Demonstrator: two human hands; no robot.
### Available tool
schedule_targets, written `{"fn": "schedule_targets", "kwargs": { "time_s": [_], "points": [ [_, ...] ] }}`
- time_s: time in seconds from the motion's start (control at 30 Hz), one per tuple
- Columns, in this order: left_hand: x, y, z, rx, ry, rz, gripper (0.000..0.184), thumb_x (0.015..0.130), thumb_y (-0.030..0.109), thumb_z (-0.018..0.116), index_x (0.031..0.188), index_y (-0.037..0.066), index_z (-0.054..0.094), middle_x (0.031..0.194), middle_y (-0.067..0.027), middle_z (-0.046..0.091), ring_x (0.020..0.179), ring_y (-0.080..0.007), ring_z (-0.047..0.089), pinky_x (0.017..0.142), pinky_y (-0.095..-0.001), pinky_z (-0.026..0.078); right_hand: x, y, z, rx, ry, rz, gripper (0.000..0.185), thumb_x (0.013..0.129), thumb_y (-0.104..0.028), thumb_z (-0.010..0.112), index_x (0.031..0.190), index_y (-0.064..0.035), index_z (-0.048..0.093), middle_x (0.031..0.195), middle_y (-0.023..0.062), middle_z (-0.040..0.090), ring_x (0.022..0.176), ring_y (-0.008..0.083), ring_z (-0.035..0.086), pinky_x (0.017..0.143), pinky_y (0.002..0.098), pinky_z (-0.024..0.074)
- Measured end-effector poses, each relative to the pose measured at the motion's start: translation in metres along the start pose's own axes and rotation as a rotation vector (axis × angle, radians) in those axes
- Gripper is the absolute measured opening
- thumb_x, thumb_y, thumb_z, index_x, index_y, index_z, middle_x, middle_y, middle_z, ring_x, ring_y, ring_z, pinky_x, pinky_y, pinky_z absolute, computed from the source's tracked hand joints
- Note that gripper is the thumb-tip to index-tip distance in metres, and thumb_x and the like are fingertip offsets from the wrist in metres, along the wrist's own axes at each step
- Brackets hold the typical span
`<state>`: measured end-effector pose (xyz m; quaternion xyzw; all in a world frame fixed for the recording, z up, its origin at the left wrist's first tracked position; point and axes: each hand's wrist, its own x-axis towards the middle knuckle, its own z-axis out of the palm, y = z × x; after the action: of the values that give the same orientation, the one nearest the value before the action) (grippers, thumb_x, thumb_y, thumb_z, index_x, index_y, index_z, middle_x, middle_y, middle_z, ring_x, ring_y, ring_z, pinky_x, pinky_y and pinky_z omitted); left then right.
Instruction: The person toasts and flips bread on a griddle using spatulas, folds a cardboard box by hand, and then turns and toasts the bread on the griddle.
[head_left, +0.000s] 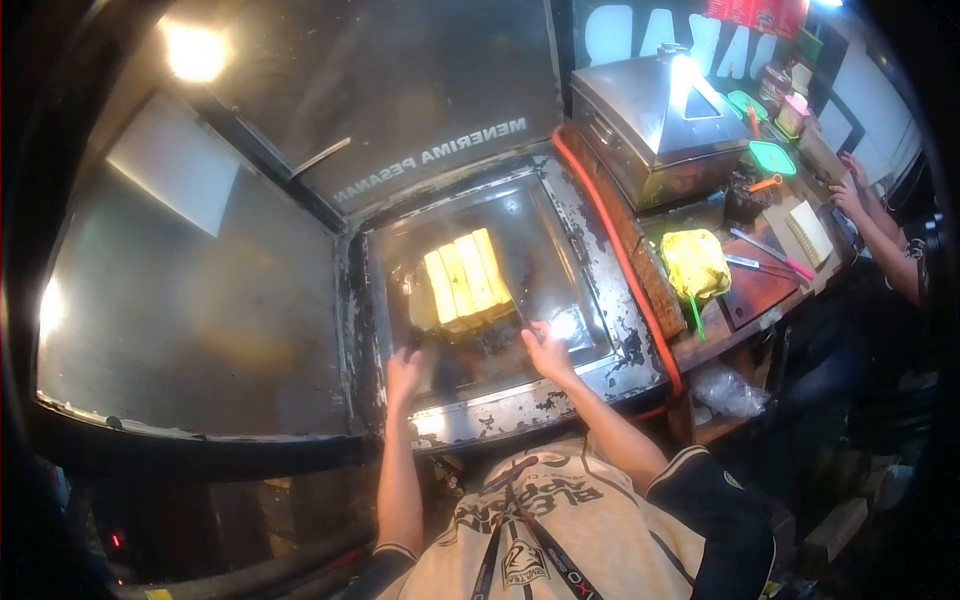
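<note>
A block of yellow bread (466,275), cut into several thick strips side by side, lies on the flat griddle (490,365). My left hand (404,372) is closed at the near left of the bread, around what looks like the dark handle of a spatula; a dull blade (421,306) shows by the bread's left side. My right hand (548,352) is closed on a second spatula (518,308), whose thin shaft reaches to the bread's right side. The blade ends are partly hidden by the bread and glare.
Right of the griddle, past an orange hose (618,240), stand a metal box with a peaked lid (650,130) and a yellow-covered tub (695,265). Knives lie on a reddish board (755,292). Another person's hands (853,190) are at the far right. Glass panels enclose the left and back.
</note>
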<state>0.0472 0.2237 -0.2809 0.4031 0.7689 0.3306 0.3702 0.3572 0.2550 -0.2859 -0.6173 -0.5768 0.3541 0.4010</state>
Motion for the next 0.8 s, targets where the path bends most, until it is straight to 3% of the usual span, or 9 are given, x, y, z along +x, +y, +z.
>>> {"fn": "schedule_targets", "kwargs": {
  "time_s": [0.1, 0.2, 0.3, 0.33, 0.43, 0.53, 0.63, 0.73, 0.8],
  "points": [
    [-0.017, 0.013, 0.008, 0.219, 0.182, 0.138, 0.041, 0.085, 0.021, 0.059, 0.118, -0.003, 0.055, 0.103, -0.026, 0.063, 0.101, -0.0365, 0.06, 0.088, -0.0381, 0.045, -0.002, -0.015, -0.031, 0.182, -0.186, 0.282, 0.035, 0.087, -0.031, 0.063, 0.109, -0.0046, 0.061, 0.064, 0.0077, 0.064, 0.057, 0.0151, 0.061, 0.054, 0.0312, 0.047],
    [-0.036, 0.027, 0.014, 0.3, 0.199, 0.27, 0.03, 0.088, 0.015, 0.059, 0.111, -0.003, 0.059, 0.078, -0.0077, 0.062, 0.072, -0.0199, 0.059, 0.071, -0.0344, 0.047, 0.003, -0.013, -0.039, 0.195, -0.143, 0.295, 0.035, 0.087, -0.031, 0.063, 0.111, -0.0061, 0.061, 0.063, 0.0065, 0.064, 0.057, 0.0144, 0.061, 0.055, 0.0304, 0.0468],
    [-0.039, 0.013, 0.008, 0.113, 0.122, 0.26, 0.027, 0.089, 0.015, 0.058, 0.109, -0.002, 0.058, 0.072, -0.0054, 0.059, 0.062, -0.017, 0.056, 0.059, -0.031, 0.046, 0.001, -0.024, -0.037, 0.139, -0.144, 0.235, 0.036, 0.087, -0.028, 0.064, 0.113, -0.0037, 0.059, 0.067, 0.0051, 0.062, 0.053, 0.0102, 0.056, 0.048, 0.027, 0.0432],
    [-0.046, 0.012, 0.007, -0.022, 0.088, 0.15, 0.025, 0.089, 0.015, 0.057, 0.107, -0.002, 0.058, 0.071, -0.0061, 0.059, 0.059, -0.0166, 0.055, 0.055, -0.0303, 0.045, 0.001, -0.029, -0.038, 0.131, -0.16, 0.215, 0.036, 0.087, -0.026, 0.064, 0.114, -0.0027, 0.059, 0.068, 0.0043, 0.062, 0.05, 0.008, 0.053, 0.044, 0.0255, 0.0413],
    [-0.08, 0.016, 0.001, -0.406, 0.012, -0.127, 0.017, 0.09, 0.015, 0.055, 0.1, 0.001, 0.057, 0.066, -0.0044, 0.054, 0.049, -0.0122, 0.048, 0.044, -0.0263, 0.037, -0.008, -0.038, -0.056, 0.085, -0.159, 0.204, 0.038, 0.084, -0.024, 0.065, 0.114, -0.0016, 0.058, 0.075, 0.0087, 0.066, 0.058, 0.0138, 0.06, 0.055, 0.0294, 0.0469],
    [-0.12, 0.015, 0.003, -0.693, -0.032, -0.274, 0.011, 0.092, 0.015, 0.053, 0.098, 0.005, 0.054, 0.063, 0.0022, 0.045, 0.044, -0.0047, 0.036, 0.038, -0.0207, 0.026, -0.025, -0.019, -0.074, -0.152, -0.017, -0.159, 0.037, 0.082, -0.022, 0.067, 0.113, -0.0033, 0.059, 0.082, 0.0125, 0.068, 0.073, 0.023, 0.065, 0.067, 0.0338, 0.0492],
    [-0.142, 0.016, 0.011, -0.854, -0.128, -0.377, 0.014, 0.092, 0.015, 0.053, 0.102, 0.005, 0.053, 0.064, 0.0027, 0.044, 0.044, -0.004, 0.033, 0.038, -0.0198, 0.024, -0.045, -0.054, -0.099, -0.275, -0.129, 0.051, 0.037, 0.079, -0.02, 0.069, 0.111, -0.0059, 0.059, 0.086, 0.0155, 0.067, 0.083, 0.0325, 0.065, 0.073, 0.0388, 0.0493],
    [-0.144, 0.026, 0.022, -0.967, -0.238, -0.414, 0.015, 0.093, 0.017, 0.053, 0.103, 0.005, 0.052, 0.066, 0.0026, 0.044, 0.045, -0.0042, 0.033, 0.038, -0.019, 0.023, -0.044, -0.057, -0.091, -0.275, -0.197, 0.033, 0.037, 0.078, -0.017, 0.068, 0.112, -0.0083, 0.059, 0.095, 0.0178, 0.066, 0.091, 0.0347, 0.062, 0.079, 0.0404, 0.0481],
    [-0.126, 0.03, 0.035, -1.019, -0.296, -0.38, 0.016, 0.093, 0.018, 0.053, 0.103, 0.006, 0.052, 0.067, 0.0025, 0.043, 0.047, -0.0044, 0.033, 0.039, -0.0188, 0.023, -0.036, -0.051, -0.07, -0.253, -0.121, -0.047, 0.038, 0.077, -0.017, 0.069, 0.112, -0.0082, 0.059, 0.095, 0.0174, 0.065, 0.091, 0.0349, 0.062, 0.079, 0.0412, 0.048]
  ]
}}
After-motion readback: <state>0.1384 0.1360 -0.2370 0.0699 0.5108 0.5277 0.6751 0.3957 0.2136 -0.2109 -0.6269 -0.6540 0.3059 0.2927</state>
